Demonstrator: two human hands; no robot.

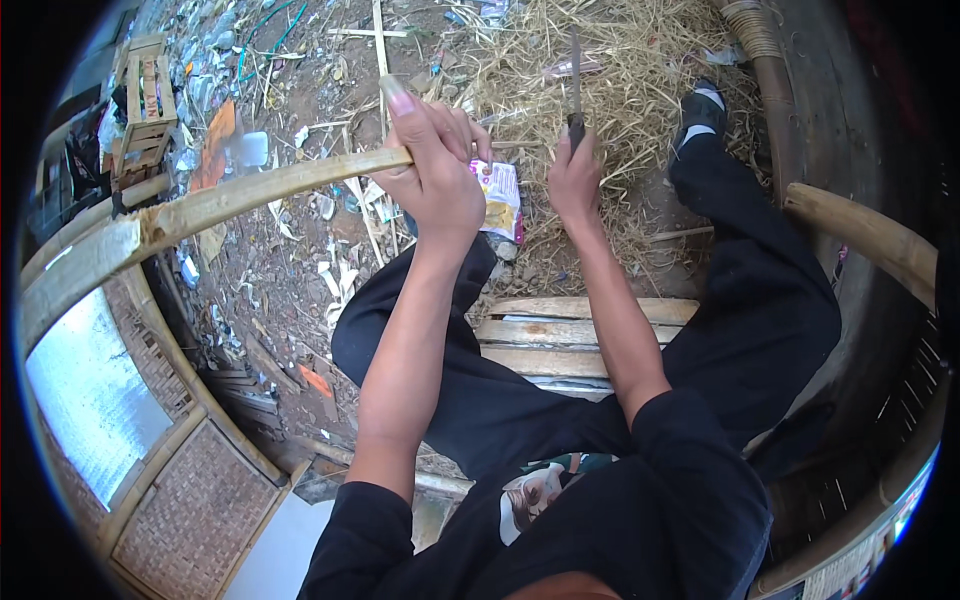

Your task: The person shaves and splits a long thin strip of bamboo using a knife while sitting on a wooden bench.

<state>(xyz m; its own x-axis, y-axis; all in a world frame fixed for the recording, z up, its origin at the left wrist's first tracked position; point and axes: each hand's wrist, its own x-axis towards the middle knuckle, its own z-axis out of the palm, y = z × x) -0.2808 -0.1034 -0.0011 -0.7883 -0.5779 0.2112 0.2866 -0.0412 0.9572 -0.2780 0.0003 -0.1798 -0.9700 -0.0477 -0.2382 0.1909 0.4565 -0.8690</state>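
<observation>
My left hand (438,165) is closed around the narrow end of a long bamboo piece (270,185), its thumb raised along the top. From there the bamboo runs leftward, growing wider toward the left edge of the view. A thin pale sliver (517,144) shows just right of the left fingers; whether it belongs to the same piece, I cannot tell. In my right hand (575,180) is a knife (575,90), gripped by its dark handle, the narrow blade pointing away from me. The knife stands apart from the bamboo.
Between my legs lies a slatted wooden seat or board (545,335). Straw-like shavings (620,110) cover the ground ahead, near a colourful plastic packet (499,200). Litter is scattered at the left, with a wooden crate (147,105) beyond. A thick bamboo pole (865,238) juts in at the right.
</observation>
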